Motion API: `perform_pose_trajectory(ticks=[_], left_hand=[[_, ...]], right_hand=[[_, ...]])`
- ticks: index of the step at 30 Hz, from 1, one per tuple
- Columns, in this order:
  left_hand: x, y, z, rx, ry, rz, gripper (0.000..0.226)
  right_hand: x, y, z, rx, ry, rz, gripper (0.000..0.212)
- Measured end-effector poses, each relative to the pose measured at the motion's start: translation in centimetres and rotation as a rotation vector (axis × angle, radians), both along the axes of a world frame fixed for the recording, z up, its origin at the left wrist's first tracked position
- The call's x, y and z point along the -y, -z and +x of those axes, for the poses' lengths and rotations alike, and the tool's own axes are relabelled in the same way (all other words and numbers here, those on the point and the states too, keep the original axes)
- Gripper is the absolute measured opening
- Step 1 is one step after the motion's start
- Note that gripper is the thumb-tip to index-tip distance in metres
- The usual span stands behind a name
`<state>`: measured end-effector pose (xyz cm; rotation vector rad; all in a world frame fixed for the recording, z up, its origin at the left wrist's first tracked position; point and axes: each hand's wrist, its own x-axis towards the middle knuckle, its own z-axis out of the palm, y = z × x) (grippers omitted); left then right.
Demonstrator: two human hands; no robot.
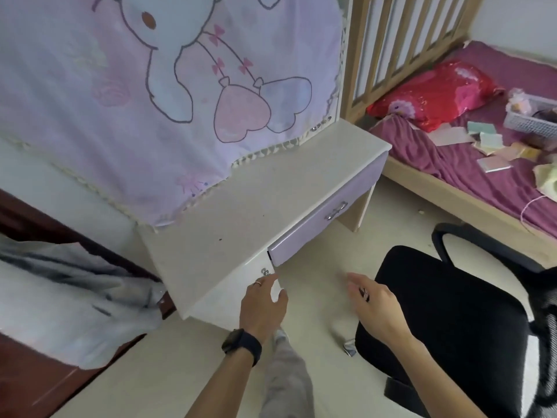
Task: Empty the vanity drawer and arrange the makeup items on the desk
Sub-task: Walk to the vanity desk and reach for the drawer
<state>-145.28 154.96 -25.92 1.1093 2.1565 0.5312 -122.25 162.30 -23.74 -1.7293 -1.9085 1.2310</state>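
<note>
The white vanity desk (241,203) has a bare top. Its lilac drawer (325,212) with a metal handle (336,211) sits slightly pulled out at its left end; nothing inside shows. My left hand (263,306), with a ring and a dark watch on the wrist, reaches with relaxed fingers to the white front panel just below the drawer's left corner, fingertips near a small metal knob (264,271). My right hand (372,301) hovers open over the floor, right of the left hand, holding nothing. No makeup items are visible.
A black office chair (446,321) stands at my right. A purple cartoon cloth (150,101) drapes over the vanity's back. A grey blanket (66,297) lies left, on dark wood furniture. A wooden bed (470,203) with scattered items is at the right.
</note>
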Motion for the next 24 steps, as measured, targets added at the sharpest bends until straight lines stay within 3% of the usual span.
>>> perform_pose_trajectory(ticks=[4,7,13,17,24], left_hand=[[-7.7,2.3,-4.4,0.003,0.157,-0.088,0.047],[-12.8,2.8,-6.8,-0.037,0.253,-0.026,0.047],[-23.1,7.3,-9.8,-0.233,0.484,-0.029,0.061],[-28.1,11.8,-10.3,-0.357,0.535,-0.024,0.062],[-28.8,16.3,-11.1,-0.461,0.536,-0.013,0.061]], right_hand=[[-6.8,2.0,-4.5,0.021,0.144,-0.127,0.035],[-10.9,4.0,-7.0,-0.008,0.257,-0.227,0.034],[-19.2,11.1,-11.5,-0.319,0.7,-0.55,0.028],[-23.7,16.6,-13.5,-0.421,0.814,-0.718,0.036],[-28.9,21.6,-16.2,-0.57,0.932,-0.7,0.029]])
